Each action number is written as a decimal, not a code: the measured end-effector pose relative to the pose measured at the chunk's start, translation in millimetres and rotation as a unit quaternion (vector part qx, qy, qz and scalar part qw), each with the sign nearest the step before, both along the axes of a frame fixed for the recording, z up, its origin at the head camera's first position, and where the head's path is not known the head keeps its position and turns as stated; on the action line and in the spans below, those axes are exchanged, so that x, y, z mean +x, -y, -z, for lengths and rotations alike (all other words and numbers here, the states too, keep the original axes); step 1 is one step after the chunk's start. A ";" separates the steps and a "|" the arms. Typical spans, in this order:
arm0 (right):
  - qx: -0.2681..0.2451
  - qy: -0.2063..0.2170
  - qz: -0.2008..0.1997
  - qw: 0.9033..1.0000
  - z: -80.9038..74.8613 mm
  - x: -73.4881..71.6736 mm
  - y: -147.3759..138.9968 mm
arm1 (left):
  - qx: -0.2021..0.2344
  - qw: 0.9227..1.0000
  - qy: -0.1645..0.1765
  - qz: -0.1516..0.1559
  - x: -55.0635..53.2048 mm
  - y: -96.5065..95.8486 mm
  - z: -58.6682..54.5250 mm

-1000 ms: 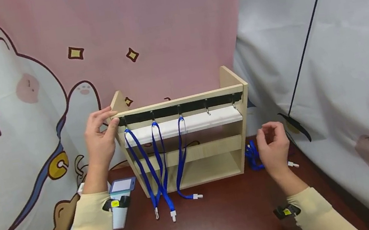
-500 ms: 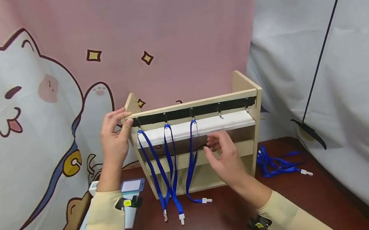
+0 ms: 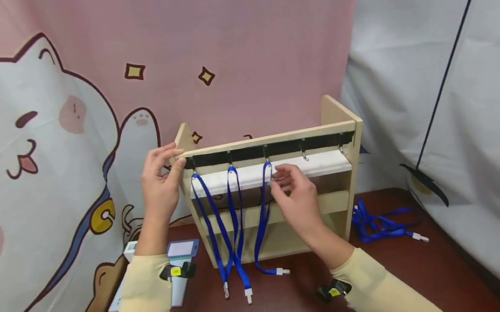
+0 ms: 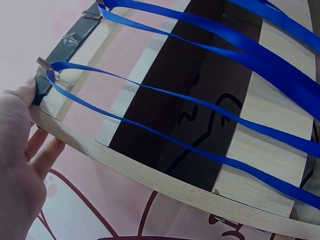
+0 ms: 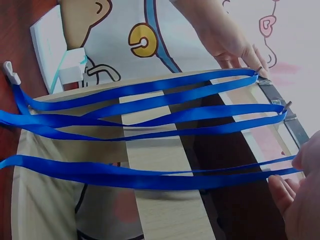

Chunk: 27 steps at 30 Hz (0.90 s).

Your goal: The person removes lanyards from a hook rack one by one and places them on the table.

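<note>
A light wooden rack [image 3: 336,201] stands on the table, with several hooks along a black strip [image 3: 285,147]. My left hand [image 3: 160,186] grips its upper left corner, thumb in front and fingers behind, as the left wrist view also shows. Three blue lanyards hang from the left and middle hooks; the leftmost lanyard [image 3: 209,228] and the second lanyard [image 3: 232,208] cross low down. My right hand [image 3: 298,197] is at the upper part of the third lanyard [image 3: 260,233], fingers loosely bent. In the right wrist view, thumb and fingertips [image 5: 280,192] lie around its straps, not visibly pinching.
Two bare hooks [image 3: 305,152] are at the right end of the strip. A loose heap of blue lanyards [image 3: 379,228] lies right of the rack. Badge holders [image 3: 183,248] and a white box [image 3: 129,250] lie at the left. Curtains hang close behind and at both sides.
My right hand has moved left from beside the lanyard heap to the third hanging lanyard. My left hand has kept its grip on the corner. The head view has shifted a little.
</note>
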State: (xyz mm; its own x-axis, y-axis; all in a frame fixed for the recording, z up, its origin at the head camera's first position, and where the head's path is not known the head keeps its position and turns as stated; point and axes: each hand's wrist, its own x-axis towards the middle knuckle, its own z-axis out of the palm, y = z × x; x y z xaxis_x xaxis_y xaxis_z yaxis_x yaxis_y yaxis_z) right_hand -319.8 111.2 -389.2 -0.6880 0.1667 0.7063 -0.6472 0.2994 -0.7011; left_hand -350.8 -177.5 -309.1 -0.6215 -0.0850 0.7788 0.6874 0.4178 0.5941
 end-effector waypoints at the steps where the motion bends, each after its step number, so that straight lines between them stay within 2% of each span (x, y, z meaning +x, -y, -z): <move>1: -0.001 0.005 0.002 1.000 -0.2 -0.9 0.4 | -0.001 1.000 0.001 -0.002 -4.1 1.1 2.5; 6: -0.013 0.024 0.001 1.000 -4.0 -5.1 1.6 | -0.004 1.000 -0.001 -0.008 -21.4 6.4 11.9; 10: -0.039 0.038 -0.022 0.998 -7.2 -6.8 2.8 | -0.002 1.000 -0.006 -0.008 -24.6 7.0 12.1; 12: -0.053 0.043 -0.036 0.997 -7.8 -7.0 3.3 | 0.000 1.000 -0.006 -0.005 -21.1 5.3 9.8; 16: -0.075 0.043 -0.056 0.995 -8.8 -6.7 3.5 | 0.001 1.000 0.000 -0.002 -2.0 -1.7 -1.0; 23: -0.085 0.036 -0.067 0.993 -10.0 -5.3 1.2 | 0.005 1.000 0.002 0.001 1.9 -2.2 -1.9; 24: -0.086 0.036 -0.067 0.993 -10.6 -4.8 0.9 | 0.005 1.000 0.003 0.002 6.6 -4.0 -4.6; 27: -0.087 0.026 -0.070 0.993 -13.6 -2.1 -0.3 | 0.005 1.000 0.000 0.005 11.4 -5.2 -7.9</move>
